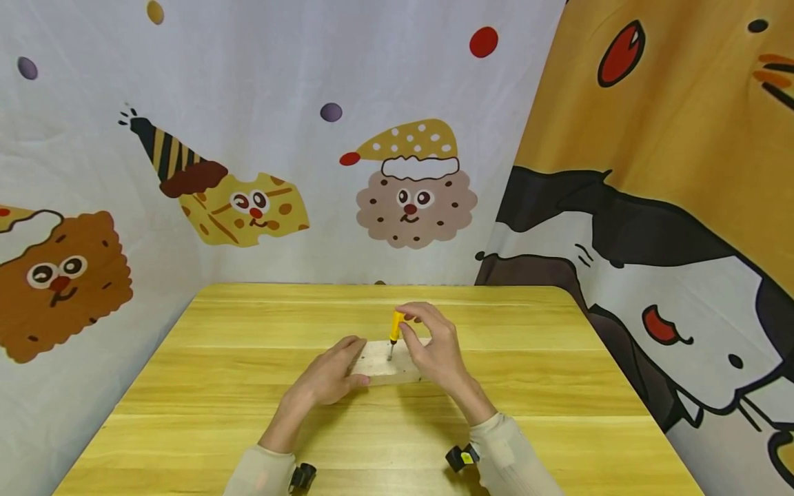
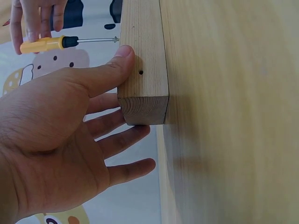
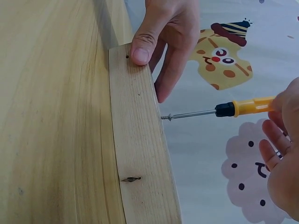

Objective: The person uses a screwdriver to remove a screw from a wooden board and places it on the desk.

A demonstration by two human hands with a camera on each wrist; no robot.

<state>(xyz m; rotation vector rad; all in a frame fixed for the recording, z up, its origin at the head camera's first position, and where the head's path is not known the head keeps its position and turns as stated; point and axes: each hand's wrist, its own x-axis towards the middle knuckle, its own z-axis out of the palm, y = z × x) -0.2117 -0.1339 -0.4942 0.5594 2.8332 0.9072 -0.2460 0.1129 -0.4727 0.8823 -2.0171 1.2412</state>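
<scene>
A pale wooden block (image 1: 375, 361) lies on the table in the head view. My left hand (image 1: 331, 372) grips its left end, thumb (image 2: 110, 70) on the near side and fingers around the end and far side. The right hand (image 1: 439, 346) holds the yellow handle of a screwdriver (image 1: 395, 326) at its top, between thumb and fingers. Its metal shaft points down, nearly upright, and its tip meets the head of a screw (image 3: 167, 117). That screw stands in the block's top face, part of its thread showing above the wood.
Beneath the block is a light wood-grain table (image 1: 248, 413). A curtain (image 1: 273, 89) with cartoon figures hangs behind it and along the sides. Small black devices (image 1: 462, 457) sit at both wrists. The block has a dark knot (image 3: 131, 179) and a small hole (image 2: 141, 72) in its near side.
</scene>
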